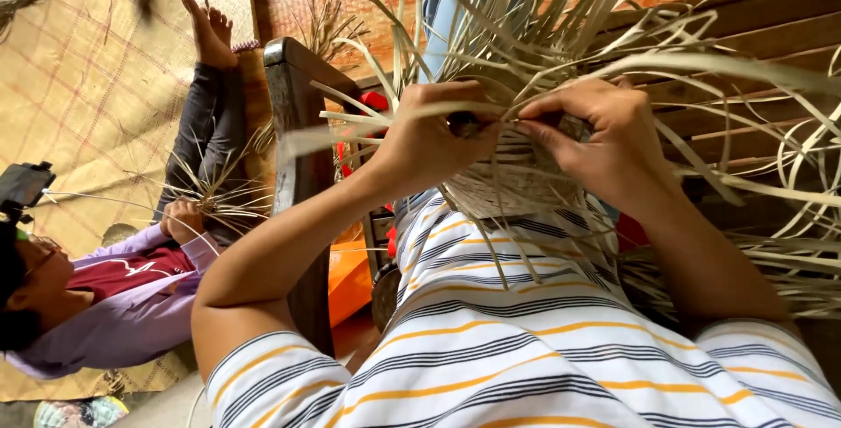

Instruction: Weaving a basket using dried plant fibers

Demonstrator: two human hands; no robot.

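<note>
A half-woven basket [517, 184] of pale straw strips rests against my striped shirt, its loose strips [561, 34] fanning upward and to the right. My left hand [431, 134] grips the basket's rim on the left, fingers curled around a strip. My right hand [604, 134] pinches a strip at the rim on the right, fingertips almost touching the left hand.
A dark wooden post [293, 156] stands left of my arm. Another person in a lilac top [131, 297] sits on a woven mat [88, 86] at the left, weaving straw. Wooden boards [753, 25] lie at the right. An orange object [349, 279] sits below the post.
</note>
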